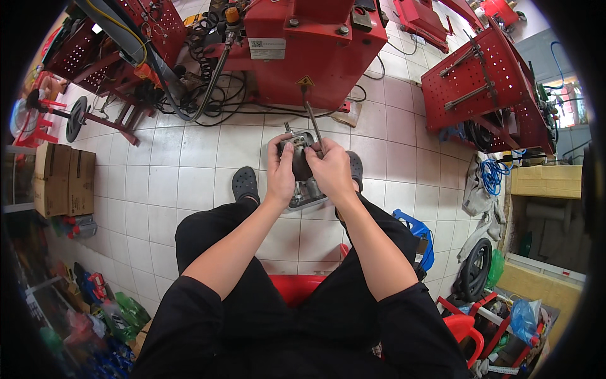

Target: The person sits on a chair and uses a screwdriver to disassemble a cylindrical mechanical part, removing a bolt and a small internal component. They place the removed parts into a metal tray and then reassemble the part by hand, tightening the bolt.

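Between my knees I hold a grey metal part (301, 165) with a rounded, darker body. My left hand (281, 169) is closed round its left side, the thumb on top near a lighter metal end. A slim metal rod-like tool (313, 121) slants up and away from my right hand (331, 169), which is closed on it while its fingertips rest by the part's right side. Whether the tool's lower end touches the part is hidden by my fingers. Below my hands, a shallow tray (308, 206) holds several shiny metal pieces (309, 188).
A large red machine (309, 57) stands ahead, with black cables (218, 104) on the tiled floor (148, 189). To the right is a red perforated tool cart (470, 82); cardboard boxes (63, 180) stand left. I sit on a red stool (295, 287), a blue object (420, 237) beside my right leg.
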A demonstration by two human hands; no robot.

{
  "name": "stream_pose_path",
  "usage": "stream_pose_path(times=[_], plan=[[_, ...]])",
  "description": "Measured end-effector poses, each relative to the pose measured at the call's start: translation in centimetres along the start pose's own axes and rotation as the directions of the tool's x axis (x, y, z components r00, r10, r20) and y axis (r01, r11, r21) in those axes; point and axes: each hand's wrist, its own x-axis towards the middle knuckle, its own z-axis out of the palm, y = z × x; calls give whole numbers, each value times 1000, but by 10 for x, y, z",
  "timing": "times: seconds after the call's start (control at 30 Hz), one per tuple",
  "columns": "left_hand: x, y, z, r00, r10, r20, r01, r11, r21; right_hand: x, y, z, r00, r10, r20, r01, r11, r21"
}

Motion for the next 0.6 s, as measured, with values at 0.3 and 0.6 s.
stream_pose_path(times=[0.3, 0.6], plan=[[0, -5, -1, 1000, 5, -21, -5, 1000, -7, -1, -3, 0, 998, 58, 9, -59, 998, 39], [0, -1, -2, 999, -43, -3, 43, 999, 2, 0, 11, 8, 998, -46, -50, 50, 996, 79]])
